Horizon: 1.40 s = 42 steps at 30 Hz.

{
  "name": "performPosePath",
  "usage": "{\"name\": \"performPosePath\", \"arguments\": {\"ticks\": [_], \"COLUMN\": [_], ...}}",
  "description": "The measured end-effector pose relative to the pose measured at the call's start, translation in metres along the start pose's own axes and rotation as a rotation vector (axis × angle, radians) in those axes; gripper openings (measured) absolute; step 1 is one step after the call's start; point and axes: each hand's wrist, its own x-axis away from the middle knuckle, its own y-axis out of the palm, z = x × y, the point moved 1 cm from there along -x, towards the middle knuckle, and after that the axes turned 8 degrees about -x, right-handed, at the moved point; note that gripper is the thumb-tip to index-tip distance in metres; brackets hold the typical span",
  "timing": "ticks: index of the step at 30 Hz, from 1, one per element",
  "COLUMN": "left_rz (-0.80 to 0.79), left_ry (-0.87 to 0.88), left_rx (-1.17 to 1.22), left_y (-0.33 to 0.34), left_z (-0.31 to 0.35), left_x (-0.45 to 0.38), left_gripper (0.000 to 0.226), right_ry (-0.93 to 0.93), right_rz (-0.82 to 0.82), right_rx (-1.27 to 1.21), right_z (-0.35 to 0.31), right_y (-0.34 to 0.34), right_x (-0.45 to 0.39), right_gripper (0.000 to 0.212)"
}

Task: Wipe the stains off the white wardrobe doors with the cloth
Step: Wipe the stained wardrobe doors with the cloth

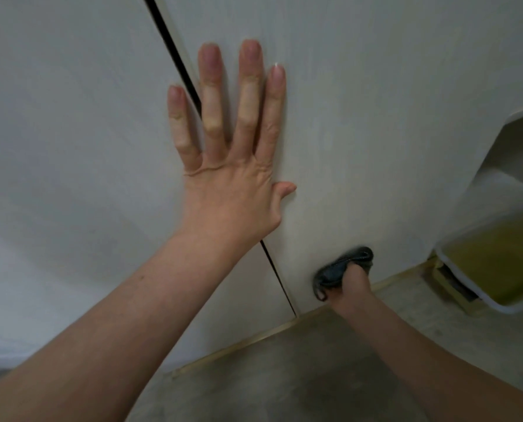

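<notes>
Two white wardrobe doors fill the view: the left door (71,132) and the right door (375,117), split by a dark gap (175,53). My left hand (229,166) lies flat with straight fingers across that gap, pressing on the doors. Low down, near the right door's bottom edge, my right hand (353,284) grips a bunched dark grey cloth (339,269) and holds it against the door. The fingers of that hand are hidden behind the cloth. No stain shows clearly on the doors.
A grey floor (284,376) meets the wardrobe at a pale gold strip (238,348). At the right stands a white bin (497,269) with a yellowish inside, under a white shelf unit (522,141).
</notes>
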Motion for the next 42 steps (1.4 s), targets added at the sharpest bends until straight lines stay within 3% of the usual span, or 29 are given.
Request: {"name": "performPosePath", "arguments": {"ticks": [5, 7, 11, 17, 20, 26, 35, 42], "left_rz": [0.016, 0.021, 0.010, -0.040, -0.086, -0.152, -0.183, -0.473], "left_ry": [-0.002, -0.006, -0.002, -0.004, 0.000, 0.007, 0.055, 0.094], "left_rx": [0.021, 0.011, 0.004, 0.050, 0.071, 0.060, 0.185, 0.269], "left_y": [0.001, 0.001, 0.001, 0.000, -0.001, -0.006, -0.028, -0.078], "left_z": [0.000, -0.001, 0.000, -0.001, 0.001, -0.003, -0.014, -0.027], "left_x": [0.000, 0.000, 0.001, 0.001, 0.001, 0.002, 0.007, -0.013], "left_gripper": [0.110, 0.110, 0.111, 0.117, 0.122, 0.131, 0.107, 0.104], "right_ry": [0.103, 0.104, -0.004, -0.065, -0.083, -0.195, -0.348, -0.309], "right_rz": [-0.122, -0.059, 0.079, 0.121, 0.040, -0.153, -0.225, -0.235], "right_rx": [0.029, 0.031, -0.036, 0.045, 0.134, 0.296, 0.405, 0.402], "right_z": [0.037, 0.030, -0.001, -0.024, -0.025, -0.037, -0.058, -0.071], "right_y": [0.020, 0.011, -0.009, 0.026, 0.050, 0.097, 0.123, 0.137], "right_x": [0.030, 0.021, -0.011, 0.037, 0.073, 0.145, 0.207, 0.257], "right_gripper": [0.021, 0.015, 0.024, 0.049, 0.047, 0.016, 0.017, 0.017]}}
